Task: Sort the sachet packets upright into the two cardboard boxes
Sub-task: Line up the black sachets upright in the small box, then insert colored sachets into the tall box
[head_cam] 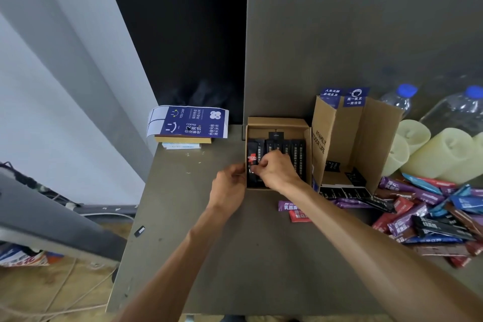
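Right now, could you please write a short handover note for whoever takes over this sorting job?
Right hand pinches a black Nescafe sachet at the left end of the low box.
Left hand is curled at that box's left wall; what it grips is unclear.
Done: a row of black sachets stands upright in the low box; a few black ones sit in the tall box.
Left: seat the held sachet, then sort the mixed pile on the right of the table.
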Demonstrator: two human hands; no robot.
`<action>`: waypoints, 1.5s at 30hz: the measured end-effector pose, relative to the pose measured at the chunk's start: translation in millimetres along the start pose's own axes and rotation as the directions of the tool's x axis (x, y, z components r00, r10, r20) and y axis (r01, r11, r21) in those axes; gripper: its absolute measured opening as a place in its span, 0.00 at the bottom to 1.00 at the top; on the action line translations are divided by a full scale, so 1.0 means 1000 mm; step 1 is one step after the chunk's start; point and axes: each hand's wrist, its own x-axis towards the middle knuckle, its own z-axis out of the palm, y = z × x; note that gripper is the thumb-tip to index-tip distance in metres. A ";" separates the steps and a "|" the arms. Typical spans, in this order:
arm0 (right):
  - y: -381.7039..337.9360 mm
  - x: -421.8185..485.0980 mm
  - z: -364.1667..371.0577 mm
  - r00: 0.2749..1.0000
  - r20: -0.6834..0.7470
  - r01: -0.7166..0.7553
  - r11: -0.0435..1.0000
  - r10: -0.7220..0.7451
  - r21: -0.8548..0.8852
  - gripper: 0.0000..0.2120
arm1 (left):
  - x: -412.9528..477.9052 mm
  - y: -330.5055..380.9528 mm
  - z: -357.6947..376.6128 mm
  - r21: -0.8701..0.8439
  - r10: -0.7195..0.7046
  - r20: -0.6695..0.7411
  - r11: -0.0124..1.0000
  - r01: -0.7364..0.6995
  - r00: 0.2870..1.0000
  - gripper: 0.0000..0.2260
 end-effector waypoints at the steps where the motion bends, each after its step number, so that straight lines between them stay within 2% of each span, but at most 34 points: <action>1: 0.000 -0.002 -0.001 1.000 0.002 0.000 1.000 0.000 0.010 0.10 | -0.001 -0.001 0.000 0.002 -0.006 -0.002 1.000 0.006 1.000 0.16; 5: 0.001 -0.010 -0.008 1.000 -0.014 0.016 0.999 -0.016 0.031 0.12 | -0.010 -0.007 -0.002 0.023 -0.013 -0.065 1.000 0.014 0.998 0.16; 9: 0.006 -0.032 -0.021 0.998 -0.034 0.056 0.995 -0.053 0.082 0.14 | -0.022 -0.002 -0.007 0.062 0.036 -0.143 0.998 -0.028 0.989 0.13; 13: 0.026 -0.063 -0.045 0.994 -0.060 0.098 0.989 -0.092 0.114 0.11 | -0.044 0.007 0.003 0.108 0.125 -0.153 0.988 -0.109 0.980 0.09; 24: 0.157 -0.136 -0.129 0.997 -0.057 0.058 0.988 -0.050 0.142 0.10 | -0.094 0.039 0.118 0.226 0.220 -0.100 0.955 -0.193 0.970 0.08; 27: 0.181 -0.145 -0.141 0.998 -0.040 0.052 0.989 -0.047 0.137 0.09 | -0.099 0.038 0.148 0.359 0.269 -0.060 0.904 -0.231 0.961 0.08; 31: 0.198 -0.154 -0.143 0.999 -0.026 0.041 0.987 -0.038 0.156 0.08 | -0.102 0.027 0.167 0.555 0.385 -0.005 0.769 -0.318 0.923 0.18; 34: 0.201 -0.158 -0.136 0.999 -0.029 0.043 0.989 -0.039 0.140 0.08 | -0.102 0.026 0.173 0.621 0.356 0.036 0.724 -0.300 0.934 0.21; 40: 0.196 -0.152 -0.126 1.000 -0.013 0.016 0.994 -0.015 0.108 0.05 | -0.096 0.018 0.169 0.699 0.416 0.060 0.632 -0.335 0.908 0.20; 43: 0.192 -0.148 -0.124 0.999 -0.029 0.023 0.995 -0.021 0.099 0.03 | -0.099 0.010 0.164 0.701 0.480 0.044 0.610 -0.369 0.876 0.14; 45: 0.191 -0.148 -0.123 0.999 -0.037 0.034 0.994 -0.030 0.100 0.03 | -0.103 0.008 0.159 0.665 0.497 0.019 0.642 -0.382 0.868 0.09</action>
